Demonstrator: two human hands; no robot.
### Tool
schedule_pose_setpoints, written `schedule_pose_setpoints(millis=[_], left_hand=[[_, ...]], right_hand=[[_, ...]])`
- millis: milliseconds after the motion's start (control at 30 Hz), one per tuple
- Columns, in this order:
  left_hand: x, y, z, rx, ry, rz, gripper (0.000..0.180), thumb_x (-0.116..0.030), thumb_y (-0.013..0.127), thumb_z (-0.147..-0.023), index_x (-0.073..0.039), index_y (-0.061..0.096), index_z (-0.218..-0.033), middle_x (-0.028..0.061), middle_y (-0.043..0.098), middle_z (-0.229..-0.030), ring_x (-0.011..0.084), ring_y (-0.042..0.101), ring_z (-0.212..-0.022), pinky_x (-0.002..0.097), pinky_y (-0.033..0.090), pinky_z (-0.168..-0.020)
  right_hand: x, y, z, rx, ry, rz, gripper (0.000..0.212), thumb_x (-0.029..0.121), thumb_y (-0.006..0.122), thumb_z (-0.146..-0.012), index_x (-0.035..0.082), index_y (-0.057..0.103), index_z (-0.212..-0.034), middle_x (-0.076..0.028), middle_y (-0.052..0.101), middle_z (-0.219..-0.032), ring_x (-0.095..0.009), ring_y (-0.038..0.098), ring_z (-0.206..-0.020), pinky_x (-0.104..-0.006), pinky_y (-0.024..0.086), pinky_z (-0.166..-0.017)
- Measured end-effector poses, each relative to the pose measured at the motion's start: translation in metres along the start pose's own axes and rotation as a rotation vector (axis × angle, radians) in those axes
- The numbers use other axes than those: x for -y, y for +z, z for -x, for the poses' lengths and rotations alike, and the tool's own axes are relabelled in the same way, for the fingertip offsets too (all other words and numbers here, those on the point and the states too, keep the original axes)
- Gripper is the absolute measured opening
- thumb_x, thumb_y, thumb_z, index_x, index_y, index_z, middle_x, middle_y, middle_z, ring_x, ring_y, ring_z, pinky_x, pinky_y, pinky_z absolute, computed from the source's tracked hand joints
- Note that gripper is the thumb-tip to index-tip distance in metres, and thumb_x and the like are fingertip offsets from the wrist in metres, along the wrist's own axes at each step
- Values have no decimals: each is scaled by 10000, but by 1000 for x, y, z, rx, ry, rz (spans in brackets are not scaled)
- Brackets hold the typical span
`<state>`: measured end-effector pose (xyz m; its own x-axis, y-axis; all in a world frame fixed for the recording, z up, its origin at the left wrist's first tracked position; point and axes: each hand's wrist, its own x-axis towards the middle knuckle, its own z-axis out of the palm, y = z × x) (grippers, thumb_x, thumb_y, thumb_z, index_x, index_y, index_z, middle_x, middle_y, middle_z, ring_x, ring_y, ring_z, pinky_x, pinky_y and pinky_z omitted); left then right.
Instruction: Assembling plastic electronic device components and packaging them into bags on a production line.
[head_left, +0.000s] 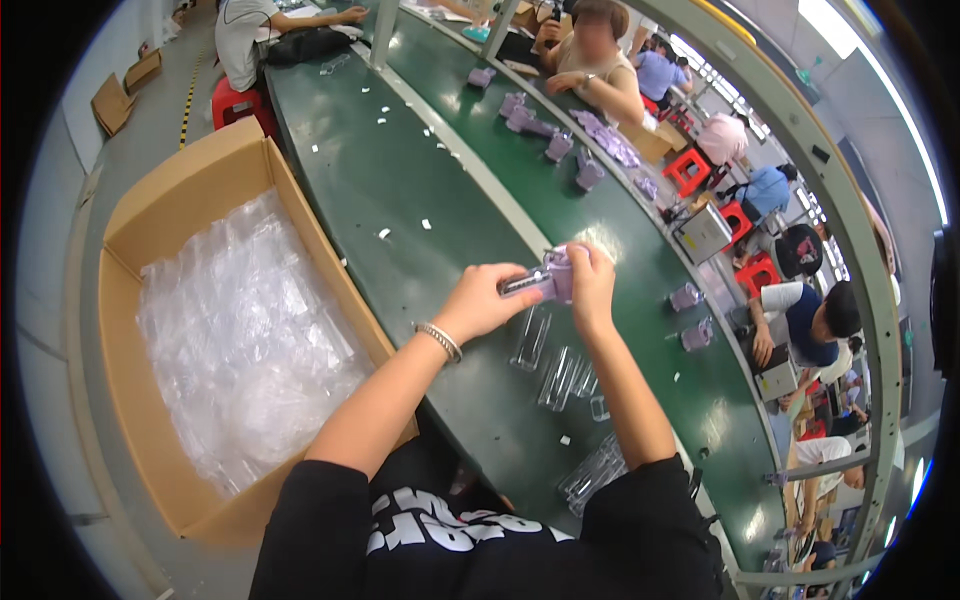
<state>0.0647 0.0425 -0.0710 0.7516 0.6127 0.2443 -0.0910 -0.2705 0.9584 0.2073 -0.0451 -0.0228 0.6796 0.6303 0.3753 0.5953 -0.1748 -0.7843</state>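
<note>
Both of my hands hold one small lilac plastic part above the green conveyor table. My left hand, with a beaded bracelet on the wrist, grips its left end. My right hand pinches its right side from above. Just below my hands lie several clear plastic pieces on the belt, and a clear stack sits near my right elbow.
An open cardboard box full of clear plastic bags stands at my left. More lilac parts lie farther up the belt and at the right. Other people sit along both sides, on red stools.
</note>
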Motion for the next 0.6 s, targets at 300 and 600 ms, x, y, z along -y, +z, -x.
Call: schedule_pose_setpoints(millis=[300,600], left_hand=[[-14,3,-7,13,-47,82,332,-276,705,-771,-1,653,-949,82,648,-673,129,604,-548,274,479,-533],[-26,-2,1,91,-199,408,397,-380,590,-851,-24,591,-1025,67,645,-770,112,558,-448,234,432,-430]], right_hand=[[-18,0,-35,229,-21,-257,348,260,465,-870,-30,657,-863,-68,634,-763,-129,548,-693,-258,428,-651],[-1,-48,12,274,-21,-181,467,283,465,-825,39,519,-1219,-126,585,-1026,-182,550,-853,-290,457,-724]])
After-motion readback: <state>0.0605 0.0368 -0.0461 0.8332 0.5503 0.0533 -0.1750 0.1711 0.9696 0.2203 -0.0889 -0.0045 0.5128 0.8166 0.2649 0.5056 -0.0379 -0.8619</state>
